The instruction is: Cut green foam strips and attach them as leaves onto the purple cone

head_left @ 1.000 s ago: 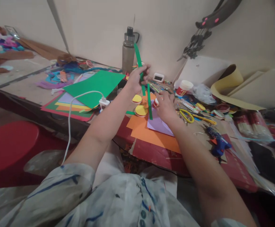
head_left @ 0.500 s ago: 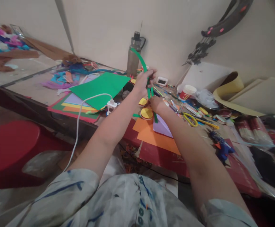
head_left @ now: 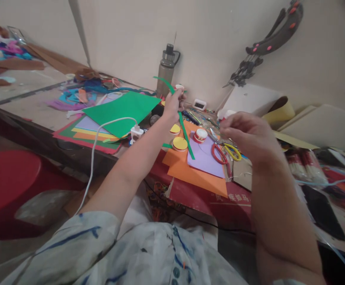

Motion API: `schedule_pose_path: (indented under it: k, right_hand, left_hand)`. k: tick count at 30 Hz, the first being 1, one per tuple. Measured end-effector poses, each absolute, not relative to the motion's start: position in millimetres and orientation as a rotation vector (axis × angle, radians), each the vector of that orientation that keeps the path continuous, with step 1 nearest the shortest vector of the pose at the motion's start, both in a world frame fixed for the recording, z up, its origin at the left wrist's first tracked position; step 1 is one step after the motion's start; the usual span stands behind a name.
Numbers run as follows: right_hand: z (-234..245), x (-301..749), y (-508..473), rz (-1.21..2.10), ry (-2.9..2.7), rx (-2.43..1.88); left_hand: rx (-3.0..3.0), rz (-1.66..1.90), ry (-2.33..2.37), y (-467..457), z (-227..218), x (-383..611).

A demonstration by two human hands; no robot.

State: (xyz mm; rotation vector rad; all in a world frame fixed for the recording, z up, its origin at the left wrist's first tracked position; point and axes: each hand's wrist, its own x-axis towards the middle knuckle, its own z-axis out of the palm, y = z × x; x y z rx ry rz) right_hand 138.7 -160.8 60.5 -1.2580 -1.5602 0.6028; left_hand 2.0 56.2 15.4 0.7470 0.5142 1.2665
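Note:
My left hand [head_left: 174, 105] is closed around a green paper strip [head_left: 186, 136]. One end of the strip curves up to the left in front of the bottle; the other hangs down over the purple sheet [head_left: 205, 160]. My right hand [head_left: 246, 136] is raised over the right part of the table, apart from the strip. Its fingers are curled together, and I cannot make out anything between them. Two round yellow-topped pieces [head_left: 180, 143] lie below my left hand. A small red-and-white round tub [head_left: 200, 135] sits on the purple sheet.
Red-handled scissors [head_left: 219, 154] and yellow-handled scissors [head_left: 232, 151] lie near my right hand. Orange paper [head_left: 198, 183] is under the purple sheet. At left are a green sheet [head_left: 125, 111] and a white charger [head_left: 136, 133] with its cable. A bottle [head_left: 165, 71] stands by the wall.
My right hand has left the strip and moved right and up, toward the camera. The purple sheet, tub and red scissors now show. My left hand, holding the strip, has shifted slightly left and down.

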Motion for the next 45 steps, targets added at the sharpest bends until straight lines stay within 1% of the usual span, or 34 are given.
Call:
schedule_pose_path:
  k: [2,5,6,7,9,10,12,14,15,19,22,28,31,33,36,39,42,44,45]
  right_hand:
    - [73.4,129.6,-198.4,0.816,-1.573,-0.944]
    - [77.2,122.4,-226.4,1.249,-1.921,-0.405]
    - [74.0,122.7,-226.2,1.392,-2.108,-0.348]
    - [68.7,124.0,-221.4,1.467,-2.294,-0.381]
    - [52.1,127.9,-199.5,1.259,-2.345,-0.902]
    - [41.6,129.2,-184.2,1.062,-2.278,-1.171]
    - [18.7,128.5,-149.8,0.557,-2.100,-1.600]
    - [-1.5,122.9,-116.8,0.177,-2.114,-1.801]
    - [-9.1,118.8,-102.6,0.074,-2.153,-1.866]
    - [-20.3,104.7,-65.1,-0.120,-2.324,-2.132]
    - [-20.8,102.2,-51.9,-0.161,-2.404,-2.227]
    - [-37.2,105.9,-39.9,-0.195,-2.394,-2.115]
    - [-37.7,111.4,-35.5,-0.208,-2.210,-2.114]
    - [-28.3,118.3,-37.6,-0.205,-2.033,-2.093]
    - [-1.3,129.8,-61.5,0.031,-1.706,-1.864]
    - [32.8,133.9,-115.5,0.437,-1.663,-1.388]
    - [63.5,129.0,-177.8,0.837,-1.771,-0.761]
    - [77.2,125.4,-206.4,1.222,-2.015,-0.443]
    - [80.8,124.8,-213.9,1.483,-2.174,-0.219]
  left_hand:
    - [0.715,1.262,0.524,60.9,12.0,3.0]
    - [0.690,1.263,0.530,68.3,7.2,2.5]
    - [0.687,1.258,0.535,70.2,6.0,2.1]
    - [0.690,1.252,0.537,71.5,5.1,1.8]
    - [0.702,1.243,0.537,72.5,4.3,1.4]
    - [0.712,1.243,0.530,72.1,4.2,1.6]
    - [0.728,1.235,0.518,70.2,4.6,2.4]
    - [0.729,1.218,0.519,67.4,5.1,3.4]
    - [0.725,1.211,0.520,65.9,5.3,3.8]
    - [0.719,1.212,0.487,60.3,5.4,4.0]
    - [0.705,1.202,0.467,57.9,4.7,4.2]
    - [0.748,1.176,0.485,57.8,3.3,6.8]
    - [0.759,1.206,0.493,59.4,4.6,6.0]
    - [0.741,1.233,0.488,61.0,5.8,4.5]
    - [0.725,1.258,0.482,64.1,5.8,2.7]
    - [0.723,1.256,0.503,67.7,3.4,3.3]
    - [0.713,1.253,0.526,71.3,0.2,5.3]
    - [0.703,1.259,0.520,73.1,-1.6,6.1]
    - [0.693,1.262,0.517,73.8,-2.3,6.1]
